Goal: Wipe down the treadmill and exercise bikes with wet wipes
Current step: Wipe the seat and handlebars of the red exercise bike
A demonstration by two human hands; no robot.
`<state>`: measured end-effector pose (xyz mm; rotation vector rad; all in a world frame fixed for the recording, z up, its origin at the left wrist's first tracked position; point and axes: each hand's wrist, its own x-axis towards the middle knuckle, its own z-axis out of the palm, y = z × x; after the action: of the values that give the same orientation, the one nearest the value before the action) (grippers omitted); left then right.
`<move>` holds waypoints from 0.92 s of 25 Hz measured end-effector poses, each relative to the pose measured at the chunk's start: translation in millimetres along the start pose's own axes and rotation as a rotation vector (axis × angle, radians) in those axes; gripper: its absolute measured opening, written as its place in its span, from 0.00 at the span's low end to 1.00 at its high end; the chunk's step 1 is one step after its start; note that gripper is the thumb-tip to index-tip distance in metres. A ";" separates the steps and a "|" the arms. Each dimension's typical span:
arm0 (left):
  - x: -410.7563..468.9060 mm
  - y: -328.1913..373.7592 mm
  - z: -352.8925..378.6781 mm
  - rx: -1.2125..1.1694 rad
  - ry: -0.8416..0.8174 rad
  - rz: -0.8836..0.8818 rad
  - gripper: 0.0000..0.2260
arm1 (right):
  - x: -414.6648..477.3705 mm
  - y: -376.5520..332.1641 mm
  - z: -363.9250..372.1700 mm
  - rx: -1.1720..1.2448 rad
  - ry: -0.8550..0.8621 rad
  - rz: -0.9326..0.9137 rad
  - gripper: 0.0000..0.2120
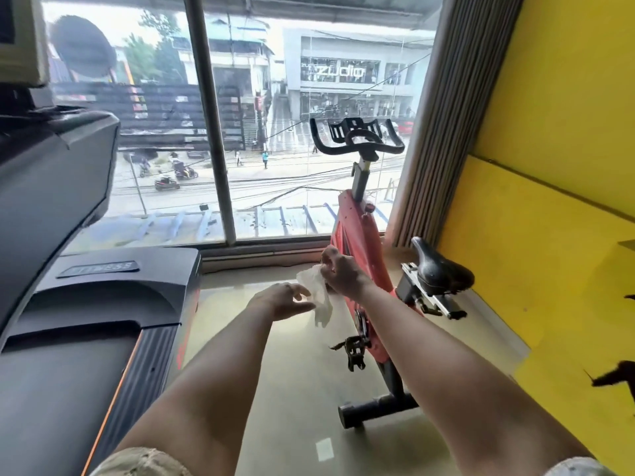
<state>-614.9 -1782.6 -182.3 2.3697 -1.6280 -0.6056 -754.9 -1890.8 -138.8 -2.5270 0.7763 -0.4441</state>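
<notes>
A red exercise bike (357, 242) with black handlebars (357, 139) and a black saddle (436, 266) stands by the window, right of centre. My right hand (343, 273) is in front of its red frame and pinches the top of a white wet wipe (318, 295), which hangs down crumpled. My left hand (283, 300) is just left of the wipe, fingers spread, its fingertips at the wipe's lower edge; I cannot tell whether they touch it. A black treadmill (86, 304) with an orange stripe fills the left side.
A large window (165, 132) with a grey post lies ahead, above a low sill. Yellow wall panels (549, 201) and a ribbed grey column close the right side. A beige floor strip (295, 389) runs between treadmill and bike.
</notes>
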 end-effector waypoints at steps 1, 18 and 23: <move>21.0 -1.2 -9.1 -0.017 0.010 -0.009 0.21 | 19.4 8.6 -4.5 0.036 0.015 0.032 0.08; 316.9 25.5 -54.8 -0.935 -0.155 0.069 0.06 | 215.1 152.8 -30.6 0.760 0.558 0.692 0.11; 387.4 44.9 -50.7 -1.013 -0.100 0.173 0.07 | 222.2 181.0 -27.6 0.937 0.887 0.939 0.08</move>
<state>-511.0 -2161.3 -203.5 1.4554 -1.1065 -1.1662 -671.6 -2164.6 -170.7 -0.8745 1.4657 -1.2094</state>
